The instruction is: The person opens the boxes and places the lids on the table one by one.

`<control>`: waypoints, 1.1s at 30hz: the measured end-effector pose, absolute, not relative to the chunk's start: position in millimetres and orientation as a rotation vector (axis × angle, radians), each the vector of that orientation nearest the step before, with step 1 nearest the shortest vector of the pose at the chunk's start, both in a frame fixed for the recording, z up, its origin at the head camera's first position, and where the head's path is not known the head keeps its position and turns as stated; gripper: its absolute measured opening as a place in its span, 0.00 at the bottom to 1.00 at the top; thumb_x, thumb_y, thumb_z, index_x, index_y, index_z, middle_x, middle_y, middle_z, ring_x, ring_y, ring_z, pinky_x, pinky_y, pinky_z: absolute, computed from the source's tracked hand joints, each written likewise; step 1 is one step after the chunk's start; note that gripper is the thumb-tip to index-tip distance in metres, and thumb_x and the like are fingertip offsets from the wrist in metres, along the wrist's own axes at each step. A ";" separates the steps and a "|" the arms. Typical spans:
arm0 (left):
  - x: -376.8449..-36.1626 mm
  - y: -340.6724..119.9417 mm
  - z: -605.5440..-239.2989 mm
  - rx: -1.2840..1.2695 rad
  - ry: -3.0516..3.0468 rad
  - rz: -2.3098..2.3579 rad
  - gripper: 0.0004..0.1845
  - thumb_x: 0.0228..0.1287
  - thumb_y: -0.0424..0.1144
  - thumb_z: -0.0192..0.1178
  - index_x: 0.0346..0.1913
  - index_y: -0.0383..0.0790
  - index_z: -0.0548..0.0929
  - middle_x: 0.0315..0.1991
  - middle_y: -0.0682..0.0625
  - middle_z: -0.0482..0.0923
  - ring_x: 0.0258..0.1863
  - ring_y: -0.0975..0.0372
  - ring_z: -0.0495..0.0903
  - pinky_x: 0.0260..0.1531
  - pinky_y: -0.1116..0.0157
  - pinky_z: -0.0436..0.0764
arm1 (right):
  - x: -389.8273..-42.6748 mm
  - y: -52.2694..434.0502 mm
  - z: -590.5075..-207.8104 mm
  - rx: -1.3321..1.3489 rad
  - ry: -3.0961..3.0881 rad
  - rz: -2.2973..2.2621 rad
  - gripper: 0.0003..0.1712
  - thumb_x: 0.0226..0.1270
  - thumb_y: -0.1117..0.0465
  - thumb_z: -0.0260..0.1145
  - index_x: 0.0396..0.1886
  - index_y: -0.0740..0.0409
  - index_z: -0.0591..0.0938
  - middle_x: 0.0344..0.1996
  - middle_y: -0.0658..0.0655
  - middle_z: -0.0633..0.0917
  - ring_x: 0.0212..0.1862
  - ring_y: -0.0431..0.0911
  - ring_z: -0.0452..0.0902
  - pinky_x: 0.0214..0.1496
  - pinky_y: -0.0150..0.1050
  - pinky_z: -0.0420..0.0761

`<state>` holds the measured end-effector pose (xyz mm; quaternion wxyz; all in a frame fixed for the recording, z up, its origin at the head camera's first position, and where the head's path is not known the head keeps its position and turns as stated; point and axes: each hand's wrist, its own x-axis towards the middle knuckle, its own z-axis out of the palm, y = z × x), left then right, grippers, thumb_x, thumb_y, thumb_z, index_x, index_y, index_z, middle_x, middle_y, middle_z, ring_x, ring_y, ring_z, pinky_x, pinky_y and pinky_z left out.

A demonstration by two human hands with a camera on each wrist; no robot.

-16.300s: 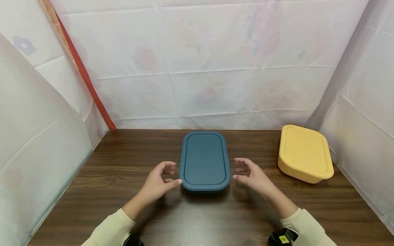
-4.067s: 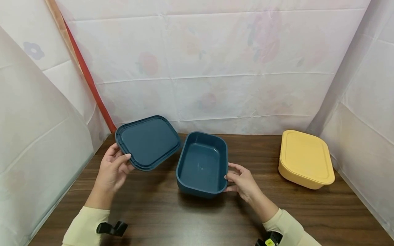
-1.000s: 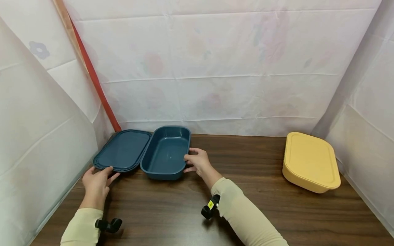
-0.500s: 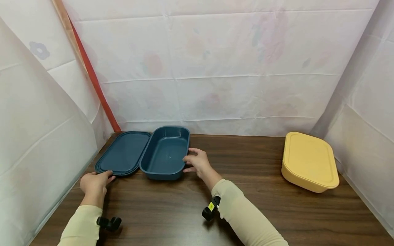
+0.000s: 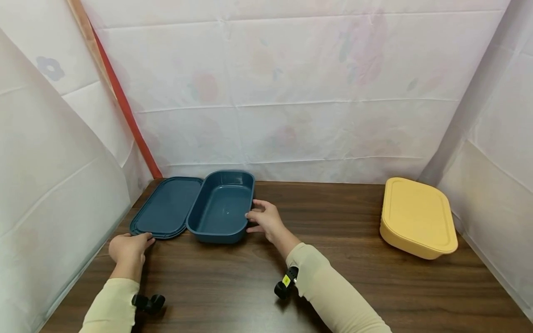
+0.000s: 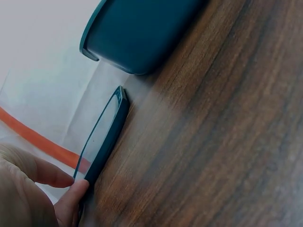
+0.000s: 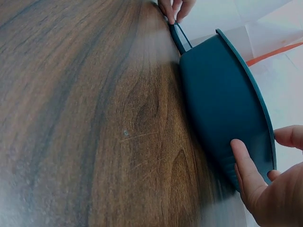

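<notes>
An open dark blue container (image 5: pixel 220 206) stands at the back left of the wooden table (image 5: pixel 333 259). Its blue lid (image 5: pixel 166 208) lies flat beside it on the left, their edges touching. My left hand (image 5: pixel 143 239) pinches the lid's near corner; in the left wrist view the thumb (image 6: pixel 75 194) lies against the lid's edge (image 6: pixel 106 137). My right hand (image 5: pixel 251 219) grips the container's right rim, with the thumb (image 7: pixel 246 170) on the outer wall (image 7: pixel 222 113) and the fingers over the rim.
A yellow lidded box (image 5: pixel 416 217) sits at the back right, close to the side wall. White sheeting walls stand on the left, back and right. A red strip (image 5: pixel 125 106) runs down the back left corner.
Over the earlier frames the lid came off the container and both moved to the back left. In the last second the lid settled flat; both hands kept their holds.
</notes>
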<state>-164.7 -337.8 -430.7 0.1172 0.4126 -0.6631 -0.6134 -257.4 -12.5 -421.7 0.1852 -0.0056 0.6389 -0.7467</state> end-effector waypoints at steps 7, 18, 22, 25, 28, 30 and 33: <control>-163.5 -334.6 -430.1 1.212 -1.868 -1.849 0.42 0.65 0.29 0.57 0.77 0.37 0.47 0.75 0.34 0.44 0.23 0.68 0.84 0.30 0.71 0.83 | -253.0 -6.0 -419.9 -0.026 1.803 -2.112 0.34 0.61 0.72 0.66 0.68 0.64 0.69 0.57 0.68 0.77 0.51 0.58 0.78 0.36 0.47 0.86; -157.3 -318.9 -424.5 0.945 -2.091 -1.875 0.24 0.69 0.34 0.56 0.65 0.28 0.66 0.55 0.38 0.66 0.27 0.65 0.83 0.35 0.63 0.85 | -247.0 15.9 -417.4 -0.067 1.818 -2.005 0.30 0.64 0.71 0.63 0.66 0.70 0.69 0.52 0.67 0.79 0.56 0.63 0.74 0.35 0.46 0.86; -154.5 -316.9 -421.2 0.785 -2.295 -1.763 0.19 0.71 0.35 0.55 0.58 0.25 0.71 0.44 0.42 0.72 0.30 0.64 0.80 0.33 0.64 0.85 | -243.8 22.7 -418.7 -0.092 1.791 -2.002 0.30 0.64 0.72 0.61 0.66 0.72 0.67 0.52 0.71 0.78 0.55 0.64 0.74 0.35 0.46 0.86; -151.4 -317.1 -418.3 0.699 -2.416 -1.650 0.18 0.71 0.35 0.55 0.55 0.25 0.72 0.41 0.42 0.74 0.32 0.64 0.79 0.32 0.65 0.85 | -241.1 27.3 -420.9 -0.126 1.793 -1.987 0.30 0.63 0.72 0.60 0.65 0.74 0.67 0.52 0.73 0.78 0.55 0.65 0.74 0.36 0.47 0.86; -147.7 -318.3 -414.2 0.606 -2.554 -1.522 0.16 0.71 0.35 0.54 0.53 0.24 0.74 0.41 0.41 0.75 0.31 0.62 0.80 0.32 0.64 0.85 | -238.9 32.8 -422.1 -0.165 1.806 -1.959 0.30 0.63 0.72 0.60 0.65 0.74 0.67 0.52 0.75 0.78 0.56 0.66 0.74 0.37 0.48 0.85; -145.2 -319.1 -411.2 0.535 -2.654 -1.422 0.15 0.69 0.34 0.54 0.51 0.25 0.75 0.40 0.40 0.76 0.30 0.60 0.81 0.31 0.64 0.84 | -237.6 36.9 -421.7 -0.182 1.811 -1.940 0.30 0.63 0.71 0.60 0.65 0.74 0.67 0.53 0.75 0.77 0.57 0.67 0.73 0.38 0.49 0.85; -142.2 -319.2 -407.2 0.416 -2.786 -1.247 0.13 0.65 0.33 0.55 0.47 0.26 0.77 0.38 0.40 0.78 0.28 0.58 0.83 0.29 0.64 0.82 | -235.4 43.0 -420.8 -0.201 1.831 -1.917 0.29 0.64 0.71 0.60 0.64 0.74 0.68 0.53 0.75 0.76 0.56 0.67 0.74 0.38 0.49 0.85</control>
